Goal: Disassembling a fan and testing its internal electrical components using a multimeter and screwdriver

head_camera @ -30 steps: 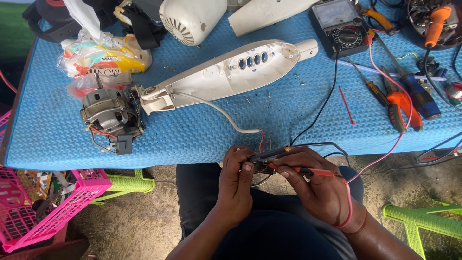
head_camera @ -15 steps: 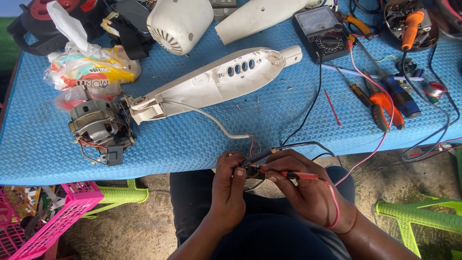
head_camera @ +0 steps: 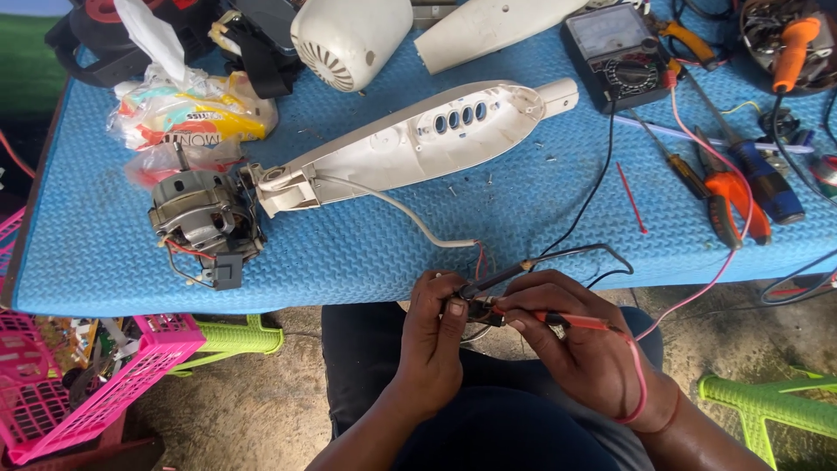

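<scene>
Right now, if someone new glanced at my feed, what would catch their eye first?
Probably the two hands at the table's near edge: the left hand pinches small wire ends while the right hand presses a red probe and a black probe to them. Next, the long white plastic housing lying across the blue mat, with a bare electric motor at its left end. An analog multimeter sits at the far right.

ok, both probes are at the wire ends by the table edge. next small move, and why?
Probably hold both hands steady and glance up at the multimeter. The right hand pinches the red probe and black probe against the small part pinched in the left hand, where the white cable from the white housing ends. Contact itself is too small to confirm.
</scene>
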